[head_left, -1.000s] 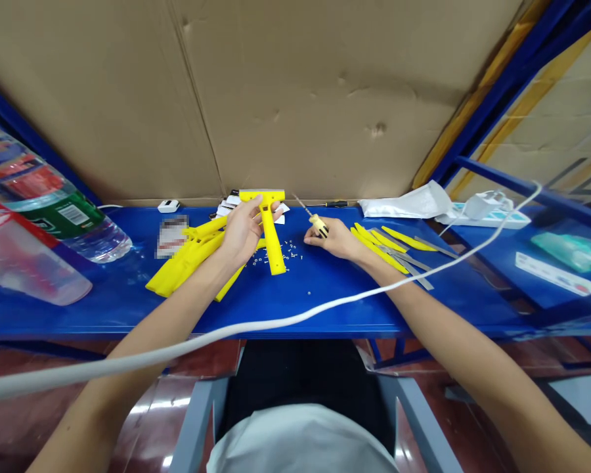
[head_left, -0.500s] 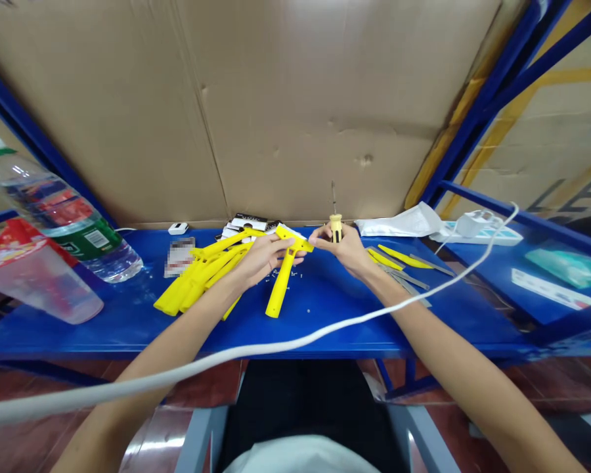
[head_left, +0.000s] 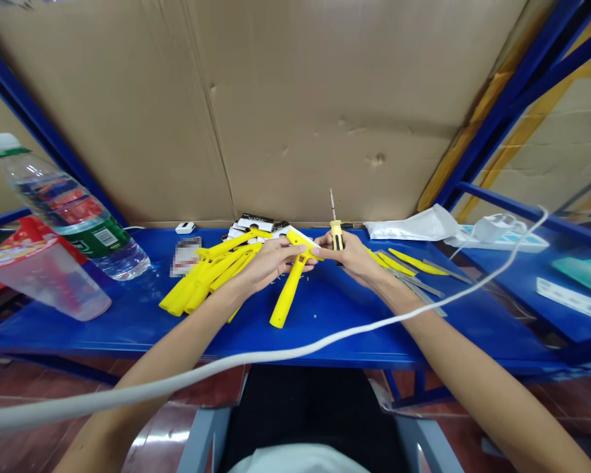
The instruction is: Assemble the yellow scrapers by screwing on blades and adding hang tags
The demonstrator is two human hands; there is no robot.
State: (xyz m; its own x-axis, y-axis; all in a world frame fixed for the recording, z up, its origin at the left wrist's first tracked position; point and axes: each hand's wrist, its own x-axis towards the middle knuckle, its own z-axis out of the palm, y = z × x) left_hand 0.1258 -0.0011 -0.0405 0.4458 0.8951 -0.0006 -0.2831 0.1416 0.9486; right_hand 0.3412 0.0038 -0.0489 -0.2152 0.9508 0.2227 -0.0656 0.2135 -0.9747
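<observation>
Blue table [head_left: 354, 341]: stretched beneath both hands.
Yellow handles [head_left: 192, 289]: lay heaped on the left.
Yellow scraper [head_left: 286, 299]: was held over the table's middle, its handle slanting near and left; a steady grip likely suited it best, keeping the head from twisting.
Left hand [head_left: 270, 261]: reached in from the left, thumb and fingers pinching the head.
Right hand [head_left: 350, 255]: had thumb and fingertips at the head's right end, other fingers curled round the screwdriver.
Screwdriver [head_left: 336, 238]: pointed upward, tip sensibly clear of the left fingers.
Loose piece [head_left: 315, 316]: lay nearer, too small to identify.
</observation>
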